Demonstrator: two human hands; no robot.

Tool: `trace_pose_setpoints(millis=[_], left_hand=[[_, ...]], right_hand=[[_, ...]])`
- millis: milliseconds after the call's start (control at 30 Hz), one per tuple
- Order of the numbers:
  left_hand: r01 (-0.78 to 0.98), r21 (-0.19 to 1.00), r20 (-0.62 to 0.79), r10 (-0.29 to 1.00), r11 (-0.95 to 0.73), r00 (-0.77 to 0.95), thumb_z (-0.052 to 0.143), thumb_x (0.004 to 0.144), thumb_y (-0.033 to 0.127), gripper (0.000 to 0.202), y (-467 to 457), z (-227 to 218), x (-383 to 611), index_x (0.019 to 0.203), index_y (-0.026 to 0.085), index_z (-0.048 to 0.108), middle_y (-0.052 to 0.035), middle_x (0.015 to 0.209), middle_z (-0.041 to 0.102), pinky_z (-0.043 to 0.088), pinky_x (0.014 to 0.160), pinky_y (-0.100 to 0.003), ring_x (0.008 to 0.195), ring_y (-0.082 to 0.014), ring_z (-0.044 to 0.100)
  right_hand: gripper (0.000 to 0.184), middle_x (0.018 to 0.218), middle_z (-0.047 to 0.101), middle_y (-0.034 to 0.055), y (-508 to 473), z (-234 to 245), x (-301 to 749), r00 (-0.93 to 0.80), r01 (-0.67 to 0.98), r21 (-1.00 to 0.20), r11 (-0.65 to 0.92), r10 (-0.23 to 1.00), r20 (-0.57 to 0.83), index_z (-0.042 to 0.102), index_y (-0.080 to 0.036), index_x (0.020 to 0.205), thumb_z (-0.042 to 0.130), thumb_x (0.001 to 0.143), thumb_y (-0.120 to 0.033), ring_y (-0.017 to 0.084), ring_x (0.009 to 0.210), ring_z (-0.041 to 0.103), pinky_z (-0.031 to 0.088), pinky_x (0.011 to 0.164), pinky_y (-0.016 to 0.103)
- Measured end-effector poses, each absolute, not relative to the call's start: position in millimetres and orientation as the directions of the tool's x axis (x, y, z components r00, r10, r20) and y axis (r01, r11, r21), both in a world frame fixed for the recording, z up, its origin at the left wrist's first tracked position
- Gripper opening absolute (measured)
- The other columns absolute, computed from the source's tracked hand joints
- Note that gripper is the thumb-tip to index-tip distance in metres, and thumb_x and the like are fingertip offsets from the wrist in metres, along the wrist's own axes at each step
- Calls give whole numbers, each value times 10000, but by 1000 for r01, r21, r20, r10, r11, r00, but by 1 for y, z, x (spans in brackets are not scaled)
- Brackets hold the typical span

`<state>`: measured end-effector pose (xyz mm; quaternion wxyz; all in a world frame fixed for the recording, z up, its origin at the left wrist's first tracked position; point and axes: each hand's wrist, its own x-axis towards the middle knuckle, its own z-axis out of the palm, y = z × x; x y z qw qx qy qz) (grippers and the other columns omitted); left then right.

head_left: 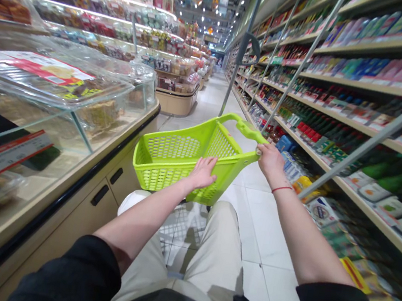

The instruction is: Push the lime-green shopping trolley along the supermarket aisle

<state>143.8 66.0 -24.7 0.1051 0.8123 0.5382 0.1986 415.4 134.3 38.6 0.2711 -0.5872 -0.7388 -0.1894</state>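
A lime-green plastic shopping basket cart stands in front of my knees, turned so that its handle end points right. My right hand is closed around the right corner of its handle. On the near rim rests my left hand, palm down, its fingers stretched out over the edge. The perforated inner walls show, and I see no goods inside. My body hides part of the cart's lower frame and wheels.
On my left runs a wooden counter with clear-lidded food bins. Tall shelves of packaged goods line the right side, with slanted metal bars in front. A white tiled aisle stretches ahead between displays.
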Motion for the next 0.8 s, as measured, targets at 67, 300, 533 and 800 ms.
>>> trace_pose_setpoints(millis=[67, 300, 533, 800], left_hand=[[834, 378, 205, 914, -403, 349, 534, 848, 313, 811, 66, -24, 143, 1580, 125, 241, -139, 1627, 325, 123, 1271, -445, 1519, -267, 273], [820, 388, 226, 906, -420, 357, 535, 854, 306, 784, 63, -27, 139, 1568, 124, 269, -130, 1602, 373, 120, 1272, -432, 1504, -250, 298], [813, 395, 225, 903, -428, 366, 530, 853, 299, 786, 61, -26, 137, 1568, 114, 263, -140, 1601, 369, 86, 1275, -439, 1506, -249, 290], [814, 392, 222, 903, -428, 368, 532, 859, 298, 789, 62, -27, 138, 1574, 122, 250, -138, 1608, 360, 82, 1273, -445, 1508, -250, 287]], right_hand=[[460, 1185, 732, 126, 131, 37, 414, -191, 965, -15, 262, 741, 643, 746, -147, 1165, 411, 851, -109, 294, 1167, 624, 500, 1003, 427], [425, 1323, 665, 165, 110, 18, 377, -275, 954, 90, 285, 717, 640, 683, -127, 1244, 394, 933, -124, 331, 1298, 536, 407, 1095, 499], [512, 1494, 547, 91, 112, 21, 393, -350, 936, 172, 308, 737, 578, 617, -214, 1355, 395, 923, -54, 277, 1449, 395, 296, 1193, 531], [447, 1467, 559, 153, 128, 26, 411, -128, 991, 44, 129, 764, 632, 636, -165, 1332, 382, 966, -130, 314, 1413, 441, 355, 1161, 534]])
